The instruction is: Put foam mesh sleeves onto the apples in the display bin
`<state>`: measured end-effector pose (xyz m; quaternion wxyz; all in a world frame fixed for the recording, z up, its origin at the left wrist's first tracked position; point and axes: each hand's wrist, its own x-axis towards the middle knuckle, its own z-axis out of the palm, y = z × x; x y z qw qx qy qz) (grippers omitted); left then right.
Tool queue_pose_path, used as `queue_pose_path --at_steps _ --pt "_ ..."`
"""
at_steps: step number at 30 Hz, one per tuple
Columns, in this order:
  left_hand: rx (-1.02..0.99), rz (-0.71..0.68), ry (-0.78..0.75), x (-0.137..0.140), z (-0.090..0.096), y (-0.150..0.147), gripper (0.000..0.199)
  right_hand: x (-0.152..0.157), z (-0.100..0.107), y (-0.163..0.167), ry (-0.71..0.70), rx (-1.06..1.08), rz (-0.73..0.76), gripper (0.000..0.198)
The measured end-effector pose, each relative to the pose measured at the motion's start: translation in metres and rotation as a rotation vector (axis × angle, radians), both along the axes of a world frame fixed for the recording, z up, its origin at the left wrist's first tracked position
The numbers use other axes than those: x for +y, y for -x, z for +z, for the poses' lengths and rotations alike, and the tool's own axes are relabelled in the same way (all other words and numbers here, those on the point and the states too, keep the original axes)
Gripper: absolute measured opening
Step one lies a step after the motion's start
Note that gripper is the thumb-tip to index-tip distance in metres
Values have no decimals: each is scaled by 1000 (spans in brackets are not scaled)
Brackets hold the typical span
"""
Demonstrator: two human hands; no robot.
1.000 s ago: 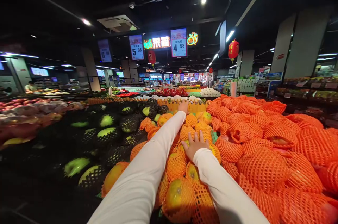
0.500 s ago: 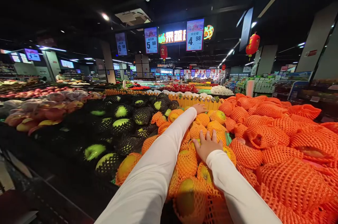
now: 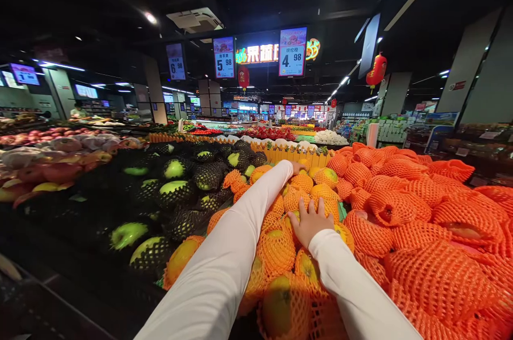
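Observation:
My right hand (image 3: 313, 223) lies on the pile of oranges, its fingers spread over fruit in orange foam nets. Close below it is a netted orange (image 3: 276, 250). Farther back, my left hand (image 3: 297, 167) reaches over the rear of the same pile, beside an orange (image 3: 303, 163) near the low yellow fence. Most of its fingers are hidden from view, so whether it grips a fruit does not show. White sleeves cover both arms, and the left one hides part of the oranges.
To the left lie green apples (image 3: 174, 169) in black nets. Fruit in red-orange foam nets (image 3: 436, 270) is heaped on the right. A yellow picket fence (image 3: 280, 155) borders the back of the pile. Price screens (image 3: 292, 51) and a red lantern (image 3: 375, 71) hang overhead.
My left hand has dipped down among the rear oranges, and its outstretched fingers no longer show. My right hand stays spread on the pile. The view has shifted slightly to the right.

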<state>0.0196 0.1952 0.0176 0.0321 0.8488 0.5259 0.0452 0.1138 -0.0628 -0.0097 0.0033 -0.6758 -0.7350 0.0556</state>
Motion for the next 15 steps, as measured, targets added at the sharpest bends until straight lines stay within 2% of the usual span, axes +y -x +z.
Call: queue_pose_path --at_steps 3,8,12,15 --pt "-45 93 46 -1 -2 -4 60 0 0 0 6 -1 -7 69" --pt "-104 238 28 -5 -4 -11 69 1 1 -2 4 22 17 71" --pt "-165 301 -111 -21 -7 -12 68 0 1 -3 -11 35 27 71" --pt "-222 320 -263 -36 4 -12 68 1 1 -4 0 47 36 72"
